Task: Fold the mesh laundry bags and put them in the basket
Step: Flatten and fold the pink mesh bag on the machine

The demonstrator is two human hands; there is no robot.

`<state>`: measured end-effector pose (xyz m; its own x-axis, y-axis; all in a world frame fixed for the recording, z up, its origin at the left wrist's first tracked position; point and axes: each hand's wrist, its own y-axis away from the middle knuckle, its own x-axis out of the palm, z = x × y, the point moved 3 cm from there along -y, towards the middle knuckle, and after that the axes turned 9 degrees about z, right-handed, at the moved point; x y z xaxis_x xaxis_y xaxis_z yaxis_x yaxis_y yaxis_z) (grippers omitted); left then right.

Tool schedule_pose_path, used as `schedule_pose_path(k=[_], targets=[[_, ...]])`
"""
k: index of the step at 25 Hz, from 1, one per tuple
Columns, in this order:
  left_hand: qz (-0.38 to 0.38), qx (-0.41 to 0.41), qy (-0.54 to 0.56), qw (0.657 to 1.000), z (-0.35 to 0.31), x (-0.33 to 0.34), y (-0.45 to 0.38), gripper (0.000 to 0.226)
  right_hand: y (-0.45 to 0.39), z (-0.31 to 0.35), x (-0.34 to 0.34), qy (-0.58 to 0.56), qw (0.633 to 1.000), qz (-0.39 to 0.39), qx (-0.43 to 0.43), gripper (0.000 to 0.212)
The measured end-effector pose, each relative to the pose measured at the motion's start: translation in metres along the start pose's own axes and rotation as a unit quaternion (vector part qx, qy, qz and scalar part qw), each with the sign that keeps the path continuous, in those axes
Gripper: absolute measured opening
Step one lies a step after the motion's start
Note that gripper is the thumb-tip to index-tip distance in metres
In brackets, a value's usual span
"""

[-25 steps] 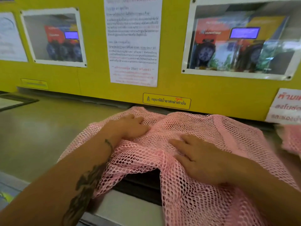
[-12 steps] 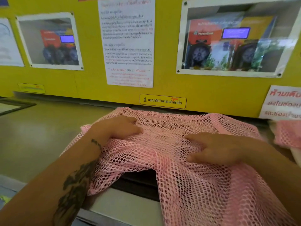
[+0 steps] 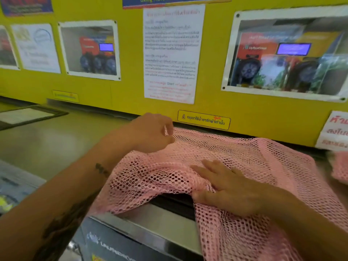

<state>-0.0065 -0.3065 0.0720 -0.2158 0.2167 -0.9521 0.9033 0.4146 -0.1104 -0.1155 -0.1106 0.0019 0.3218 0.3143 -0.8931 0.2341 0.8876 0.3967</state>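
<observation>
A pink mesh laundry bag [image 3: 244, 162] lies spread over the top of a grey machine, with its near part hanging over the front edge. My left hand [image 3: 152, 132] is at the bag's far left corner, fingers curled and pinching the mesh edge. My right hand [image 3: 226, 185] lies flat, palm down, on the middle of the bag near the front edge. No basket is in view.
A second pink mesh piece [image 3: 339, 166] shows at the right edge. The yellow wall [image 3: 128, 87] with posters and stickers stands right behind the bag. The machine top [image 3: 47, 144] extends to the left. The machine's front panel [image 3: 131, 242] drops below the bag.
My left hand has lifted from lying flat on the mesh and moved back to the far left corner, now pinching it. My right hand has slid nearer and left on the bag.
</observation>
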Motion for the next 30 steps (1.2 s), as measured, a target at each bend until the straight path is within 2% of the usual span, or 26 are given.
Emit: schedule_pose_path(k=[2, 4, 7, 9, 12, 15, 16, 18, 19, 21, 23, 25, 26, 27, 29, 30], targets=[[-0.028, -0.041, -0.026, 0.998, 0.002, 0.001, 0.031, 0.021, 0.001, -0.007, -0.007, -0.022, 0.998, -0.059, 0.000, 0.087], [-0.045, -0.072, 0.012, 0.996, 0.011, 0.021, 0.052, 0.031, 0.006, -0.010, -0.012, -0.038, 0.993, -0.113, -0.022, 0.091], [-0.059, -0.099, 0.072, 0.991, 0.022, 0.058, 0.069, 0.060, 0.007, -0.004, -0.003, -0.009, 0.999, -0.036, -0.036, 0.104], [-0.025, -0.114, 0.021, 0.993, 0.030, 0.071, 0.072, 0.071, 0.008, -0.001, 0.000, -0.012, 0.998, -0.026, -0.047, 0.105], [0.055, -0.111, -0.029, 0.992, 0.047, 0.069, 0.080, 0.088, 0.018, -0.001, -0.006, -0.082, 0.991, -0.060, -0.087, 0.094], [0.160, -0.078, 0.043, 0.983, 0.069, 0.047, 0.096, 0.109, 0.031, -0.008, -0.019, -0.170, 0.972, -0.136, -0.086, 0.081], [0.202, -0.083, 0.060, 0.974, 0.074, 0.036, 0.104, 0.111, 0.031, -0.016, -0.023, -0.144, 0.974, -0.164, -0.060, 0.082], [0.243, -0.116, 0.083, 0.959, 0.082, 0.016, 0.113, 0.100, 0.024, -0.041, -0.025, -0.042, 0.987, -0.148, 0.040, 0.104], [0.218, -0.138, 0.104, 0.960, 0.084, 0.007, 0.113, 0.091, 0.019, -0.054, -0.022, -0.011, 0.991, -0.104, 0.089, 0.118], [0.106, -0.136, 0.127, 0.977, 0.078, -0.005, 0.106, 0.076, 0.011, -0.074, -0.013, -0.006, 0.991, -0.028, 0.129, 0.134], [0.006, -0.095, 0.152, 0.984, 0.054, -0.002, 0.094, 0.055, 0.009, -0.077, -0.012, -0.026, 0.993, -0.009, 0.111, 0.127], [-0.017, -0.048, 0.132, 0.990, 0.025, 0.016, 0.080, 0.049, 0.015, -0.076, -0.015, -0.043, 0.995, -0.011, 0.091, 0.106], [0.013, -0.030, 0.104, 0.994, 0.012, 0.030, 0.071, 0.054, 0.021, -0.075, -0.020, -0.052, 0.995, -0.009, 0.086, 0.104], [0.067, -0.025, 0.071, 0.995, 0.001, 0.044, 0.064, 0.061, 0.027, -0.078, -0.023, -0.060, 0.995, 0.003, 0.085, 0.110], [0.165, -0.030, 0.019, 0.986, -0.009, 0.061, 0.056, 0.076, 0.038, -0.092, -0.027, -0.080, 0.991, 0.022, 0.101, 0.133], [0.182, -0.031, 0.016, 0.983, -0.010, 0.062, 0.053, 0.080, 0.042, -0.100, -0.028, -0.079, 0.990, 0.022, 0.118, 0.138]])
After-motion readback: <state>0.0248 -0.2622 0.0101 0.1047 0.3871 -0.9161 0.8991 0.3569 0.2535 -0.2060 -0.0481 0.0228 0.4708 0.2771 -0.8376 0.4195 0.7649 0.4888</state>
